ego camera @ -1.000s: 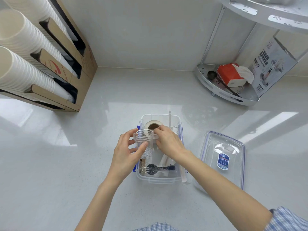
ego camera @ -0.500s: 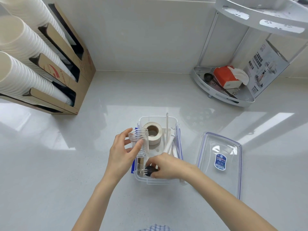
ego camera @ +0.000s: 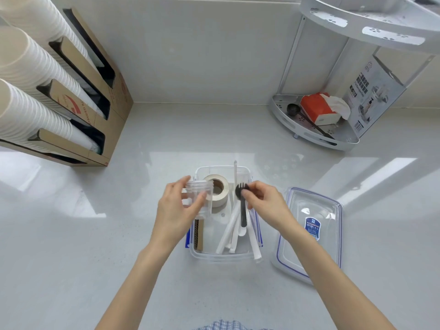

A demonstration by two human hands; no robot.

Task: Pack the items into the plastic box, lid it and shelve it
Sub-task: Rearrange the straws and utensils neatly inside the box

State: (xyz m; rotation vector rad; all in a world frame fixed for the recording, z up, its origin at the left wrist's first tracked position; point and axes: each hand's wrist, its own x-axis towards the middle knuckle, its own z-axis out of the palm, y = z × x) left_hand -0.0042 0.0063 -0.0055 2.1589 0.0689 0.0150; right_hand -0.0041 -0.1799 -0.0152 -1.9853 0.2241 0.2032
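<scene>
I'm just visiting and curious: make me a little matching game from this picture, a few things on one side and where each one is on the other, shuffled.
Things:
1. jar
2. fork
3. tape roll
4. lid

Places:
A. flat on the counter, right of the box
B. gripped in the left hand
C. lying at the far end inside the box
D. pinched in the right hand

Pairs: 1-B, 2-D, 3-C, 4-A
</scene>
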